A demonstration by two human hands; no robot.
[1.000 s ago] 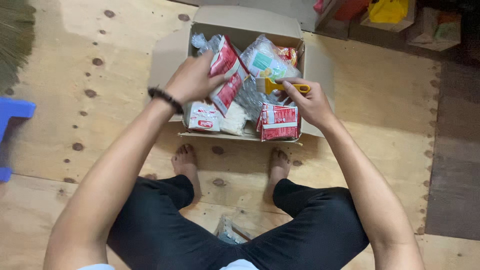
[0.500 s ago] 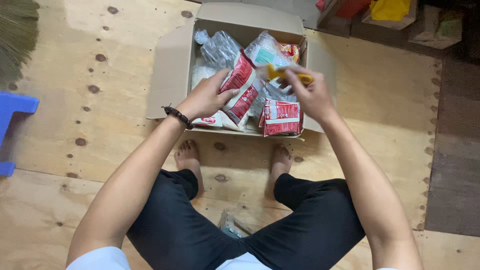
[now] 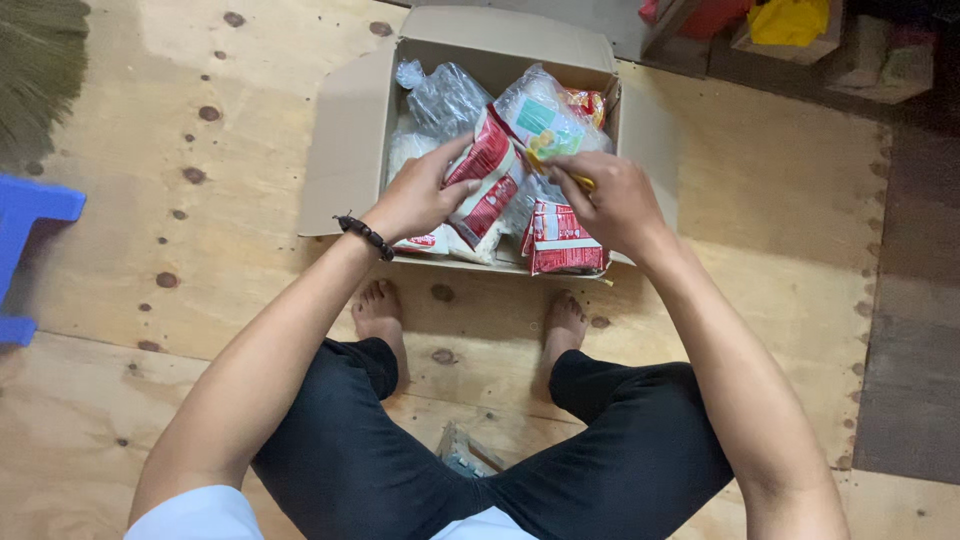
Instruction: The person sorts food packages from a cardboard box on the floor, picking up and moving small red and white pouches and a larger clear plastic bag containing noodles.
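On a plywood floor (image 3: 200, 250), an open cardboard box (image 3: 350, 150); left hand (image 3: 415, 195) grip pinches a red-white packet (image 3: 487, 180), right hand (image 3: 610, 200) grip pinches a yellow packet (image 3: 560, 172).

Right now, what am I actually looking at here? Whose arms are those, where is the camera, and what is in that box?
There is no machine here. The camera sits on a person's head and looks down, so the arms, crossed legs and bare feet are that person's own, seated on a plywood floor.

In front of them stands an open cardboard box filled with sealed packets: red-and-white ones and clear plastic bags of white contents.

The left hand, with a dark bead bracelet at its wrist, grips a red-and-white packet in the box. The right hand pinches a small yellow thing; what it is cannot be told.

A blue plastic stool shows at the left edge, and a small clear packet lies between the legs.
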